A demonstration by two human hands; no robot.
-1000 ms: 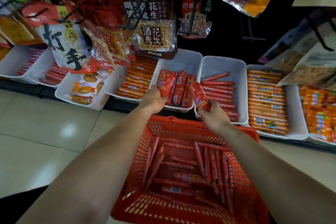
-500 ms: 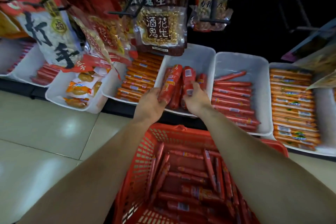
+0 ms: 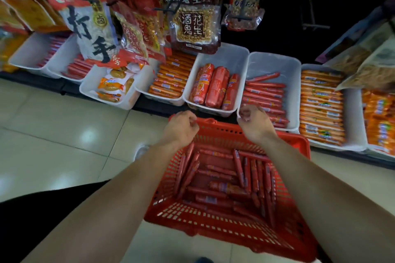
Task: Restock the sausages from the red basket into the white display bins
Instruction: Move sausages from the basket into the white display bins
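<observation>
Red plastic basket [image 3: 213,228] sits on the floor, directly under both wrists, and holds many thin sausages [image 3: 215,177] lying criss-cross on its bottom. So the stock to move is below and behind the fingers. Left hand [image 3: 181,128] hovers over the basket's far rim, fingers [image 3: 192,121] loosely curled and holding nothing. Right hand [image 3: 254,123] is the same: fingers [image 3: 245,113] loosely curled, empty, just at the front lip of a white bin [image 3: 275,66]. That bin holds matching thin sticks [image 3: 265,94] just beyond the right fingers. The middle bin [image 3: 233,57], ahead and between both sets of fingers, holds thick rolls [image 3: 215,87].

Risks, as judgement only. Mix-up: the thin ones likely belong ahead of the right fingers, and dropping them in with the thick rolls, or into the orange sticks' bin [image 3: 171,79] beyond the left fingers, would spoil the sort. One or two basket pieces look thicker, so check before placing. Slip: the casings look glossy, and a big crossed bundle could shed pieces onto the tile floor [image 3: 64,134]. Overflow: the thin stack rises toward the front wall near the right fingers, so extra sticks may roll over the lip. Snag: a peanut bag [image 3: 193,25] hangs above and beyond the fingers, and a high reach to the back of the bin could knock it.
</observation>
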